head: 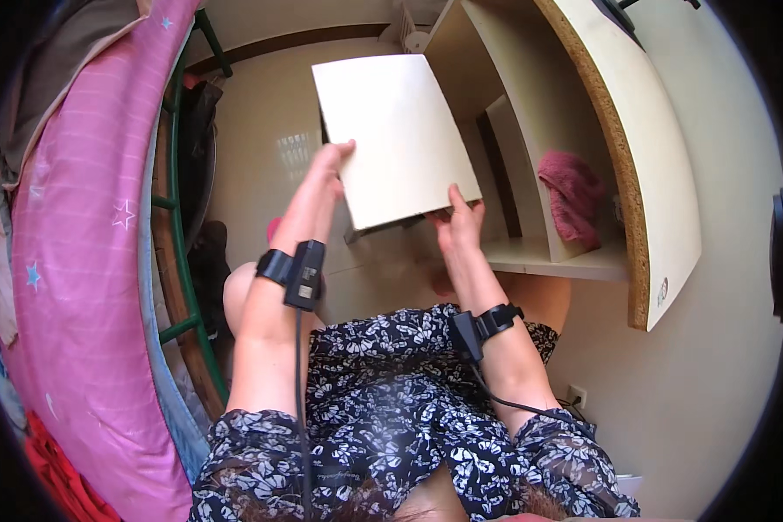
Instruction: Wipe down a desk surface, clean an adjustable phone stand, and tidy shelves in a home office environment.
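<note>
A flat white rectangular panel (395, 140) is tilted in front of me above the floor. My left hand (330, 168) grips its left edge, the thumb lying over the white face. At the near right corner, my right hand (460, 225) has its thumb on the edge and its fingers underneath. A grey part (350, 235) shows below the near left corner; what it belongs to is mostly hidden by the panel. Just right of the panel stands an open white cabinet (554, 265), its side board showing a raw chipboard edge (616, 150).
A pink cloth (569, 196) hangs in the cabinet over a divider. On the left, a green metal bed frame (176, 156) carries pink bedding (91, 228). Dark items (203, 130) lie beneath it. A wall socket (576, 395) is low on the right.
</note>
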Demonstrator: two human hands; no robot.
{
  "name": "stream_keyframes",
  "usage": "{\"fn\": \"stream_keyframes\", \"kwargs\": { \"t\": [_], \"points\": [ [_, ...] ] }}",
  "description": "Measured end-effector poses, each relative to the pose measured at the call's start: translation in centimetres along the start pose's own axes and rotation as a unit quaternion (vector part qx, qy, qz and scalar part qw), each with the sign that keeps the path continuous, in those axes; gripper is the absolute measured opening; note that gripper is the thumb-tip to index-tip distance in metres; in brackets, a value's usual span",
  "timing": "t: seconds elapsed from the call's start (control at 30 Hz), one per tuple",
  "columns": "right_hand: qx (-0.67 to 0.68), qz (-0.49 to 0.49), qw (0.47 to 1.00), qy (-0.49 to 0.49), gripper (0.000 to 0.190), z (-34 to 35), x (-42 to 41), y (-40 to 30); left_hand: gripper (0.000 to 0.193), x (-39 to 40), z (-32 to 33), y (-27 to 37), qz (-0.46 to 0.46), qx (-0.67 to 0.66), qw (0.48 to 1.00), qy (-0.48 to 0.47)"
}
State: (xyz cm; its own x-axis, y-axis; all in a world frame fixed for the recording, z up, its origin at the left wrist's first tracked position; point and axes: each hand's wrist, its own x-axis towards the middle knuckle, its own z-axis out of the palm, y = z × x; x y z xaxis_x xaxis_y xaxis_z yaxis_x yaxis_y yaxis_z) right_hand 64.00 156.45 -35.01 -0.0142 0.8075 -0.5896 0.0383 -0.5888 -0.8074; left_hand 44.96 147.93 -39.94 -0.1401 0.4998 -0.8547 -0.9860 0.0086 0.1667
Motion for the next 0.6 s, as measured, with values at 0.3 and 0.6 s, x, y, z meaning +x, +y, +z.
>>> {"fn": "stream_keyframes", "kwargs": {
  "t": [0.3, 0.6],
  "points": [
    [0.016, -0.020, 1.000, -0.018, 0.067, 10.4, -3.5, 3.8, 0.047, -0.3, -5.2, 9.3, 0.048, 0.071, 0.993, 0.080],
    [-0.337, -0.215, 0.896, -0.193, 0.065, 10.3, -8.4, -1.5, 0.064, -4.8, 0.7, 11.7, 0.572, 0.367, 0.685, 0.263]
  ]
}}
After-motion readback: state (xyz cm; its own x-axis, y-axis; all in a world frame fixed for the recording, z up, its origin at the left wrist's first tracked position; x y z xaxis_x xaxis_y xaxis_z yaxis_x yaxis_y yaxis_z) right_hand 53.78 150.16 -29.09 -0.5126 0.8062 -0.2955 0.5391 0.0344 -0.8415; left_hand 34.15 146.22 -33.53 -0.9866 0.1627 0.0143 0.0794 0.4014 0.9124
